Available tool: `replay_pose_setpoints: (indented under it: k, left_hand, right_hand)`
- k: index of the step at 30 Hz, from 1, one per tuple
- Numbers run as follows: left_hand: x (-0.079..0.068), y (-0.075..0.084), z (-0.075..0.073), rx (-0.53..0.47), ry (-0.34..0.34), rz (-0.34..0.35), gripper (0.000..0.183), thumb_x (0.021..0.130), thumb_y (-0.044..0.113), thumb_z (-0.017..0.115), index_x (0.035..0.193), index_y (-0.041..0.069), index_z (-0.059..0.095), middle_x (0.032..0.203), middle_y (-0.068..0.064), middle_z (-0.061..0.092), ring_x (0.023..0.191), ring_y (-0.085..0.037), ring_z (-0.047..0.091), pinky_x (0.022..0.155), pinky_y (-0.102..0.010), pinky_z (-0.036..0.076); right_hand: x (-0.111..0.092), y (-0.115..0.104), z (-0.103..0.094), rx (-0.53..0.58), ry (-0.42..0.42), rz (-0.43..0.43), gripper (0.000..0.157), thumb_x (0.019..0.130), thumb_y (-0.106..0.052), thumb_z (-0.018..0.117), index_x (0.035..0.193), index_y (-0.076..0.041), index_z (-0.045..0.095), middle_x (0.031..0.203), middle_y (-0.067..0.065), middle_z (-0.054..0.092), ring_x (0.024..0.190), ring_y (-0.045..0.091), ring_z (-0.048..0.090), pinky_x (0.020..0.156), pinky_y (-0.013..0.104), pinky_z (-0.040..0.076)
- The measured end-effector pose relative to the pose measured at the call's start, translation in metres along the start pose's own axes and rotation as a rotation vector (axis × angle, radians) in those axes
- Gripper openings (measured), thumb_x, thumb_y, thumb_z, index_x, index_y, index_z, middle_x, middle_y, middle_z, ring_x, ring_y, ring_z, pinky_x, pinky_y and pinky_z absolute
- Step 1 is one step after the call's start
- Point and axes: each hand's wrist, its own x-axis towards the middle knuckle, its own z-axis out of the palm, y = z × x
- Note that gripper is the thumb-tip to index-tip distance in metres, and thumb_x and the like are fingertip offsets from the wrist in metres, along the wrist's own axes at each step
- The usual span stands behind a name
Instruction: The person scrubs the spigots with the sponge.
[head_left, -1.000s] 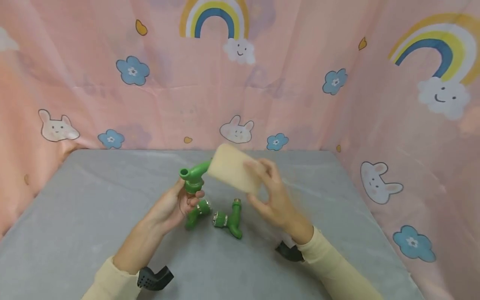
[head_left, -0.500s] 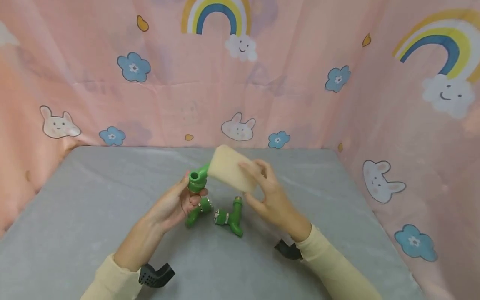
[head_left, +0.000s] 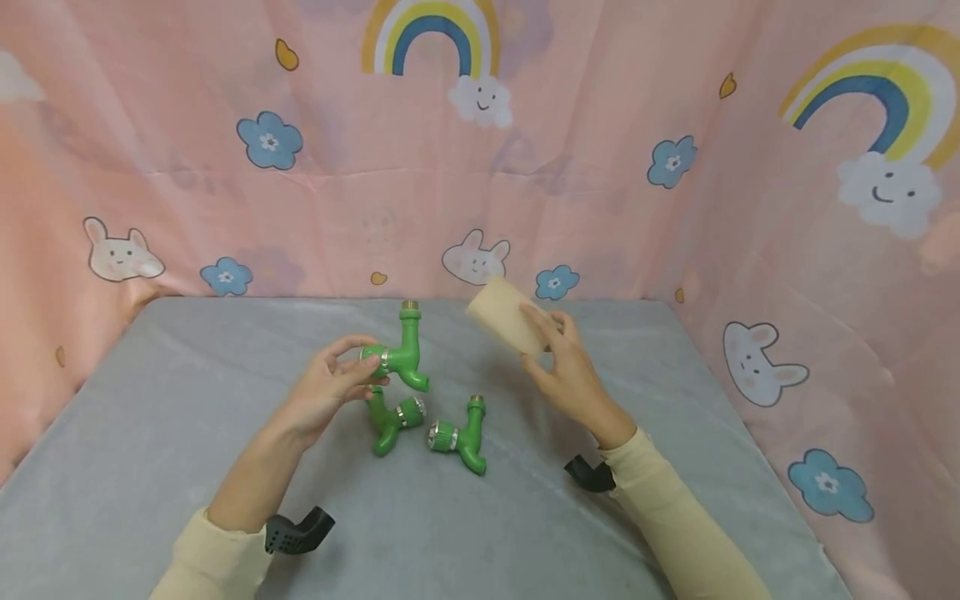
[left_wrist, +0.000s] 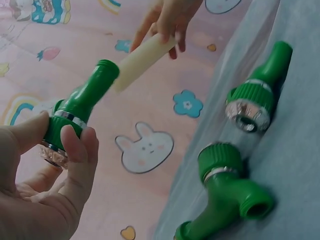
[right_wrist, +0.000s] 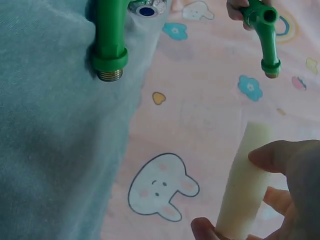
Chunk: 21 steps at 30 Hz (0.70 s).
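Observation:
A green faucet (head_left: 408, 346) with a brass threaded end is held above the table in my left hand (head_left: 322, 387). Thumb and fingers grip it round the ribbed knob (left_wrist: 63, 131), with the threaded end pointing up and the spout to the lower right. My right hand (head_left: 573, 375) pinches a cream sponge block (head_left: 506, 317) in the air, to the right of that faucet and apart from it. In the right wrist view the sponge (right_wrist: 245, 182) shows edge-on between thumb and fingers. Two more green faucets lie below: one (head_left: 386, 427) under my left hand, another (head_left: 470, 437) to its right.
A grey cloth covers the table (head_left: 187, 417). Behind it and at the sides hangs a pink curtain (head_left: 337, 200) printed with rainbows, rabbits and flowers. Black curved pieces (head_left: 298, 532) sit at both wrists, by the cream sleeves (head_left: 213, 558).
The sponge has come away from the held faucet, moving right with my right hand. My left hand has turned the faucet upright and now grips it by the knob. The two lying faucets stay put.

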Motion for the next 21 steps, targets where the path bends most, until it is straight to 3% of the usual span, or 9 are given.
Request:
replay_pose_setpoints:
  k: [6,11,21]
  left_hand:
    - [-0.001,0.000,-0.018,0.108,0.020,-0.002,0.042,0.102,0.019,0.061,0.135,-0.003,0.047,0.092,0.016,0.073,0.090,-0.005,0.072,0.077,-0.025,0.059]
    - [-0.001,-0.005,-0.033,0.191,0.023,-0.009,0.045,0.102,0.020,0.063,0.135,-0.006,0.049,0.099,0.011,0.073,0.088,-0.007,0.073,0.081,-0.031,0.061]
    - [-0.002,-0.010,-0.064,0.245,0.041,-0.045,0.052,0.101,0.020,0.064,0.140,-0.012,0.049,0.106,-0.001,0.071,0.086,-0.011,0.074,0.086,-0.032,0.062]
  right_hand:
    - [0.001,0.005,0.002,-0.036,-0.063,0.022,0.068,0.098,-0.017,0.067,0.158,-0.018,0.034,0.145,0.027,0.036,0.109,0.038,0.058,0.089,0.053,0.055]
    - [0.000,0.010,0.003,-0.095,-0.100,0.038,0.067,0.097,-0.020,0.069,0.157,-0.014,0.037,0.139,0.027,0.040,0.104,0.035,0.058,0.083,0.049,0.055]
    - [-0.002,0.020,0.001,-0.149,-0.202,0.089,0.072,0.098,-0.025,0.068,0.159,-0.012,0.032,0.139,0.028,0.043,0.112,0.036,0.055,0.089,0.053,0.053]
